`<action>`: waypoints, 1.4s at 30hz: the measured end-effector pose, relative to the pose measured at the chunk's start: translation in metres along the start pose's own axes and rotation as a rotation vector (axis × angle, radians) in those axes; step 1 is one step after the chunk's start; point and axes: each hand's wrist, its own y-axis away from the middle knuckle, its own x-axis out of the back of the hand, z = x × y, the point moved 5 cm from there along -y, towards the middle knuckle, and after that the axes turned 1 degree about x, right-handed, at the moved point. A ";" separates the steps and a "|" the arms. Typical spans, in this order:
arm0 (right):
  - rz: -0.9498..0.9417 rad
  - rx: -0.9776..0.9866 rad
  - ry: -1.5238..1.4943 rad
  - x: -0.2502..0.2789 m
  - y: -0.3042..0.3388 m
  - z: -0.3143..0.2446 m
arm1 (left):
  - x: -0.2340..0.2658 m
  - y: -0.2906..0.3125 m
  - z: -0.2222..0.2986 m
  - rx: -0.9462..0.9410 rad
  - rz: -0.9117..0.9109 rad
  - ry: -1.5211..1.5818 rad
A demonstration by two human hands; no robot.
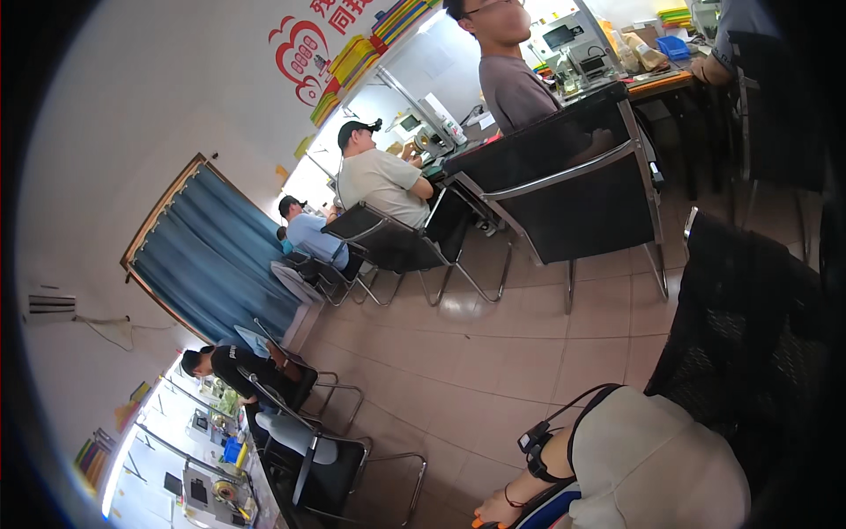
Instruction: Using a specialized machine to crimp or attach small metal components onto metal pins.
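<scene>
My right hand (500, 507) is low in the picture, partly cut off by the lower edge. Its fingers look curled against a small orange object (481, 522), too little of which shows to name. A black strap with a small cabled device (536, 451) circles the wrist. My beige sleeve (656, 458) covers the upper arm. Beside the forearm lies something blue and white (551, 507), mostly hidden. My left hand is out of the picture.
A black mesh chair back (740, 326) rises behind my shoulder. Other people sit along benches on both sides, with metal-framed chairs (564, 194) in the tiled aisle. A bench at lower left carries a wire spool (226, 492) and a blue bin (233, 450). A blue curtain (216, 256) hangs beyond.
</scene>
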 end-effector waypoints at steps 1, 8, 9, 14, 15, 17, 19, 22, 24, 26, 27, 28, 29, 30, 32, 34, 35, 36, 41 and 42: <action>-0.017 0.011 -0.006 0.003 0.002 -0.004 | -0.004 0.006 -0.001 -0.002 0.002 0.002; 0.109 -0.034 0.013 -0.005 -0.013 0.006 | -0.020 0.031 0.001 -0.106 0.001 0.016; 0.196 -0.001 -0.064 -0.001 -0.017 0.005 | -0.023 0.034 0.006 -0.135 0.002 0.021; 1.419 -0.272 -0.215 0.248 0.045 0.054 | -0.059 0.053 0.057 -0.361 -0.016 0.071; 1.934 -0.340 -0.114 0.323 0.092 0.053 | -0.063 0.064 0.071 -0.402 -0.028 0.071; 2.432 0.203 -0.304 0.436 0.205 -0.001 | -0.068 0.088 0.091 -0.465 -0.055 0.072; 2.401 0.829 -0.088 0.492 0.347 -0.056 | -0.081 0.106 0.121 -0.558 -0.090 0.093; 2.520 0.685 0.247 0.462 0.317 -0.114 | -0.100 0.119 0.142 -0.594 -0.145 0.081; 2.336 0.453 0.240 0.443 0.270 -0.104 | -0.107 0.130 0.148 -0.618 -0.178 0.087; 2.328 0.033 0.442 0.409 0.201 -0.051 | -0.112 0.140 0.151 -0.620 -0.208 0.089; 2.014 -0.067 0.114 0.389 0.168 -0.015 | -0.114 0.145 0.153 -0.634 -0.222 0.102; 1.658 -0.376 0.094 0.352 0.131 0.032 | -0.119 0.151 0.159 -0.653 -0.241 0.115; 1.258 -0.526 0.119 0.299 0.075 0.039 | -0.123 0.153 0.155 -0.632 -0.256 0.106; 0.803 -0.499 -0.019 0.240 0.034 0.051 | -0.127 0.156 0.153 -0.619 -0.264 0.108; 0.453 -0.250 0.180 0.103 -0.011 0.097 | -0.140 0.166 0.161 -0.638 -0.311 0.127; -0.266 -0.456 0.074 0.038 -0.044 0.031 | -0.149 0.166 0.131 -0.547 -0.324 0.116; -0.255 -0.453 0.120 0.013 -0.045 0.019 | -0.154 0.167 0.125 -0.528 -0.336 0.126; -0.248 -0.450 0.164 -0.005 -0.041 0.012 | -0.161 0.170 0.118 -0.507 -0.354 0.131; -0.096 -0.344 0.228 -0.003 -0.035 -0.001 | -0.199 0.180 0.085 -0.404 -0.432 0.181; -0.064 -0.339 0.204 -0.005 -0.035 0.002 | -0.207 0.183 0.079 -0.380 -0.449 0.193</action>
